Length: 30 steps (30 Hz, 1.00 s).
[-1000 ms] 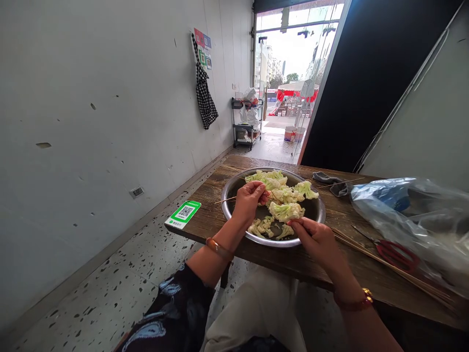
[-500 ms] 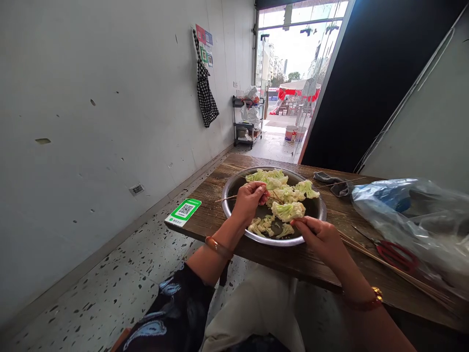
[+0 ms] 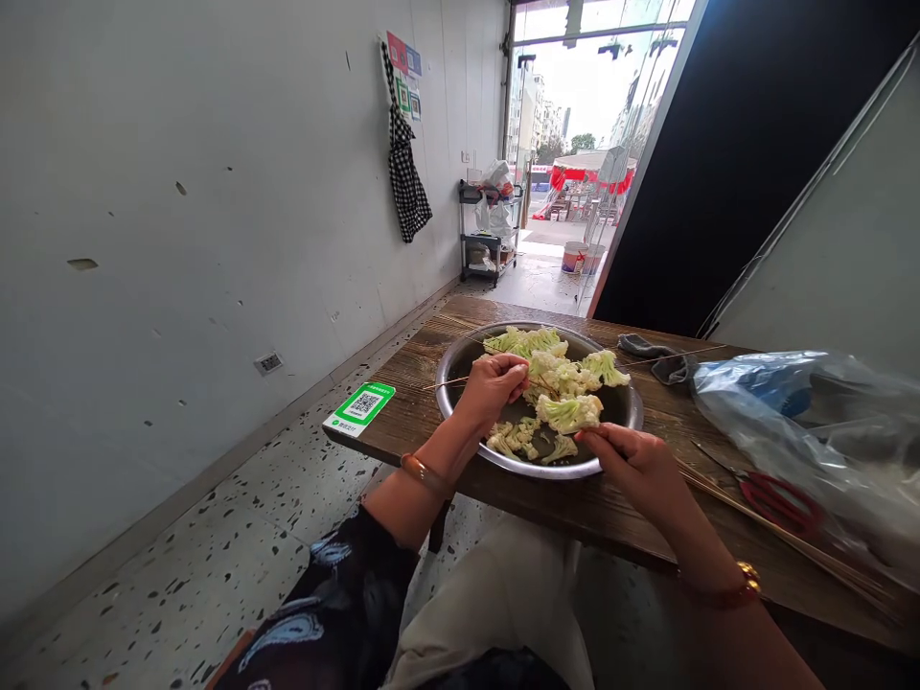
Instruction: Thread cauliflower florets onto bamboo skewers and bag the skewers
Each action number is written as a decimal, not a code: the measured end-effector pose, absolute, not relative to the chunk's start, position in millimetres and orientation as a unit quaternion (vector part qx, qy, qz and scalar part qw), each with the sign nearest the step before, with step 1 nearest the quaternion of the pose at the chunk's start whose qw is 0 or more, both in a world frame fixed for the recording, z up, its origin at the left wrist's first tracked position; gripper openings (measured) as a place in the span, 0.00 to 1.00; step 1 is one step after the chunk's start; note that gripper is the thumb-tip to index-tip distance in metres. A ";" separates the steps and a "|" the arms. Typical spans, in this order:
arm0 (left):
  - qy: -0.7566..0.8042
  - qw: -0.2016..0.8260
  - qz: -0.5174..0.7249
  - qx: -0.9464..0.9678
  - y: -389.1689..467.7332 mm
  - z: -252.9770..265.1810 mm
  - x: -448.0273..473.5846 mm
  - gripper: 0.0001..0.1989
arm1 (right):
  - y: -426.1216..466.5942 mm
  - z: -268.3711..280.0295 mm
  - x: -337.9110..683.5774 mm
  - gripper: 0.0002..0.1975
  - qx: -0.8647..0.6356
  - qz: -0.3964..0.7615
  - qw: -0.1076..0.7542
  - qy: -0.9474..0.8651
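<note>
A cauliflower floret (image 3: 567,413) is pinched at its lower right edge between the thumb and fingers of my right hand (image 3: 632,460), above the near part of a metal bowl (image 3: 636,412). My left hand (image 3: 495,385) is closed in a pinch over the bowl's left side. A thin wooden skewer (image 3: 547,386) shows at its fingertips, partly hidden by the fingers; its far end is lost among the florets. More cauliflower (image 3: 524,341) lies along the back of the bowl, and smaller pieces (image 3: 514,438) rest at its front. Another thin stick (image 3: 449,381) crosses the left rim.
On the wooden table (image 3: 402,402), a green QR-code card (image 3: 359,409) lies at the left corner. To the right are a dark cloth (image 3: 665,364), a clear plastic bag (image 3: 826,412), red-handled scissors (image 3: 783,503) and a bundle of skewers (image 3: 791,546). A wall stands at left.
The view has shifted slightly. My right hand and its floret have moved a little to the right; both hands keep their pinch.
</note>
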<state>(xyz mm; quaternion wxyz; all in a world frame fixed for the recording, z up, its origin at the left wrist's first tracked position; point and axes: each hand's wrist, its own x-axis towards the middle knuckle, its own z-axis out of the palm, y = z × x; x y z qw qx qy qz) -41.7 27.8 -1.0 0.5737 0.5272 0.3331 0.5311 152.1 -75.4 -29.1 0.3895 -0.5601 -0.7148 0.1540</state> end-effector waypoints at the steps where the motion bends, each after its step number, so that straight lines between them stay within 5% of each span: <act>1: 0.334 0.571 0.528 0.533 27.6 -1.2 -42.4 0.08 | -75.8 -28.6 153.4 0.18 -0.559 0.153 0.386 -0.718; 30: 0.339 0.567 0.445 0.605 22.6 0.0 -40.9 0.07 | -80.6 -30.8 169.3 0.18 -0.566 0.146 0.384 -0.715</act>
